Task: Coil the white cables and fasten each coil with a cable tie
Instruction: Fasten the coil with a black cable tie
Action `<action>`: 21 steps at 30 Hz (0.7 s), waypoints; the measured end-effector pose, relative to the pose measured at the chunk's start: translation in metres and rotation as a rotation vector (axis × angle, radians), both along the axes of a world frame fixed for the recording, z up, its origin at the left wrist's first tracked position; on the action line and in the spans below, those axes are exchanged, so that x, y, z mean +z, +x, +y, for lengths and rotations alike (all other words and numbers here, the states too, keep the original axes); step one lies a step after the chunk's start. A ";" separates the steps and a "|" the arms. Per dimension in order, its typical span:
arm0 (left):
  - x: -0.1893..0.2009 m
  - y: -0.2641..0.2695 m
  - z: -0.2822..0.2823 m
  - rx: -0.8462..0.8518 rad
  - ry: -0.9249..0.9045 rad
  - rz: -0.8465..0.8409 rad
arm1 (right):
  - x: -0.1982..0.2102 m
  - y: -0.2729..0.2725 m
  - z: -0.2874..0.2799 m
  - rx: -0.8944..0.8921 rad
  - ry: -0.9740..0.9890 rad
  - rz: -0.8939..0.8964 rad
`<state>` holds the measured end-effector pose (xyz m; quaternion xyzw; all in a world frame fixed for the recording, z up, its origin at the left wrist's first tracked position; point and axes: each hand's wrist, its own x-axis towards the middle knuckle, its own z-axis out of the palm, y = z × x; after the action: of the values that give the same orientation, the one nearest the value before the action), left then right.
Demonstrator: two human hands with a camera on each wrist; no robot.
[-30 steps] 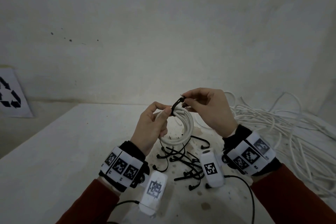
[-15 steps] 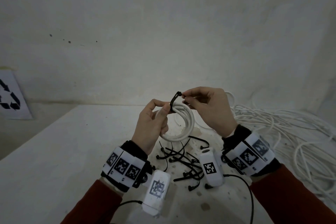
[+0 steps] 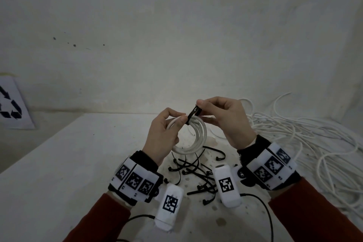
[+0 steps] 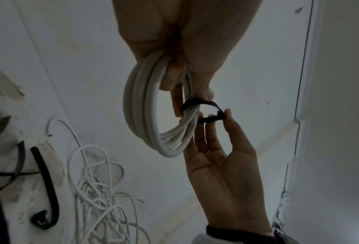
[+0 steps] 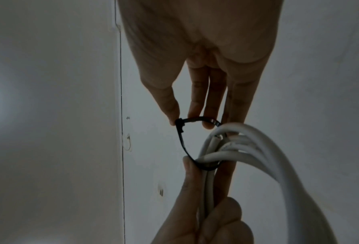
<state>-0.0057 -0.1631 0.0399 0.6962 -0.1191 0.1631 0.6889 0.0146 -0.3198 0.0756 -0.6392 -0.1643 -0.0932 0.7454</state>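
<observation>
The left hand is gripping the coil, thumb pressing its top. The right hand is pinching the tie between thumb and forefinger, other fingers extended. Both wrists are raised, hands close together.

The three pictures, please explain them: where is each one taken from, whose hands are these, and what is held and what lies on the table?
These are a person's two bare hands, with cameras strapped on. One picture comes from a head camera looking down; the other two look along each wrist. The left hand grips a coil of white round cable. The right hand pinches a thin black plastic cable tie looped loosely around that coil. On the white table lie more loose black cable ties and, to the right, a tangled heap of white cable.
</observation>
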 end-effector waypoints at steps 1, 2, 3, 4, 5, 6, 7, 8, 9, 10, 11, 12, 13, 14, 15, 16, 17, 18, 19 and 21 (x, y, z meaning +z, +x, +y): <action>0.000 0.000 0.001 0.003 -0.004 0.005 | -0.001 0.000 0.000 -0.003 0.011 -0.001; 0.001 0.000 0.001 0.004 -0.009 0.007 | -0.002 0.000 0.000 -0.012 0.018 -0.008; 0.001 -0.001 0.002 0.004 -0.011 0.006 | -0.002 0.000 0.000 -0.024 0.021 -0.018; 0.002 -0.001 0.002 0.003 -0.010 0.003 | -0.003 0.000 0.001 -0.038 0.022 -0.029; 0.002 -0.001 0.002 0.004 -0.008 0.000 | -0.003 -0.001 0.001 -0.045 0.025 -0.035; 0.002 -0.001 0.002 0.005 -0.009 0.000 | -0.004 -0.001 0.001 -0.044 0.034 -0.033; 0.002 -0.001 0.002 0.005 -0.011 -0.002 | -0.003 -0.001 0.000 -0.028 0.048 -0.024; 0.002 0.000 0.002 0.005 -0.011 -0.005 | -0.003 -0.001 0.000 -0.003 0.065 -0.008; 0.002 0.001 0.002 0.007 -0.010 -0.008 | -0.003 -0.002 0.000 0.032 0.087 0.014; 0.002 0.001 0.002 0.008 -0.010 -0.009 | -0.003 -0.002 -0.001 0.063 0.112 0.035; 0.002 0.002 0.002 0.009 -0.013 -0.009 | -0.003 -0.002 -0.002 0.088 0.146 0.059; 0.002 0.002 0.002 0.006 -0.020 -0.008 | -0.004 -0.001 -0.004 0.102 0.178 0.082; 0.002 0.002 0.002 0.001 -0.030 -0.008 | -0.004 0.000 -0.005 0.120 0.206 0.102; 0.002 0.002 0.002 -0.005 -0.040 -0.009 | -0.004 0.001 -0.007 0.132 0.223 0.115; 0.002 0.002 0.002 -0.012 -0.047 -0.010 | -0.005 0.002 -0.008 0.145 0.233 0.126; 0.002 0.002 0.002 -0.019 -0.046 -0.011 | -0.006 0.003 -0.010 0.153 0.236 0.135; 0.002 0.002 0.002 -0.028 -0.041 -0.014 | -0.007 0.004 -0.011 0.159 0.243 0.148; 0.001 0.002 0.002 -0.035 -0.034 -0.019 | -0.008 0.005 -0.011 0.162 0.256 0.165; 0.000 0.003 0.002 -0.040 -0.028 -0.027 | -0.008 0.006 -0.013 0.166 0.275 0.184; -0.001 0.005 0.003 -0.020 0.007 -0.059 | -0.007 0.008 -0.015 0.167 0.288 0.226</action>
<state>-0.0002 -0.1605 0.0385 0.6923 -0.1470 0.1761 0.6842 0.0222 -0.3348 0.0686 -0.5165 -0.1169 0.0190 0.8481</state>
